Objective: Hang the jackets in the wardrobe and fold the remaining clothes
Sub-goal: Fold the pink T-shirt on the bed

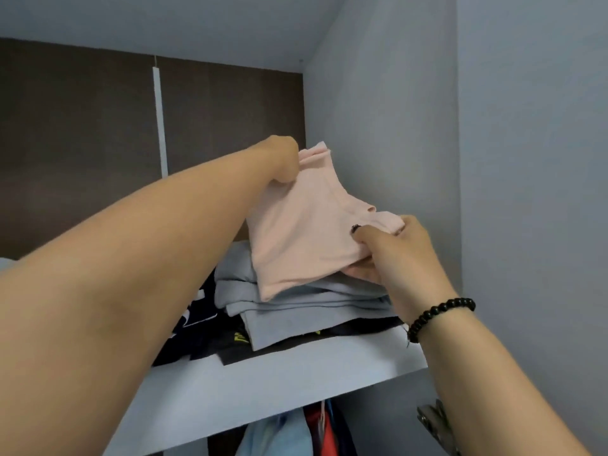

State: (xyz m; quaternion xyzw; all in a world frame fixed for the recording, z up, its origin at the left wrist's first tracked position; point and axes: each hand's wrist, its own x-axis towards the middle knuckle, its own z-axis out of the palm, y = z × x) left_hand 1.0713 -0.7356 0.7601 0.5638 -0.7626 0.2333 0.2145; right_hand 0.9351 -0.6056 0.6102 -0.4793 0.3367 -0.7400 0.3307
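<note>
A folded pale pink garment is held tilted over a stack of folded grey clothes on the upper wardrobe shelf. My left hand reaches in and grips the pink garment's far upper edge; its fingers are hidden behind the cloth. At the garment's near right corner, my right hand pinches the cloth with the thumb on top and the fingers underneath. Black clothes with white and yellow print lie under and left of the grey stack.
The white side wall stands close on the right of the stack, and a dark brown back panel closes the rear. Below the shelf hang blue and red garments. A metal hinge shows at the lower right.
</note>
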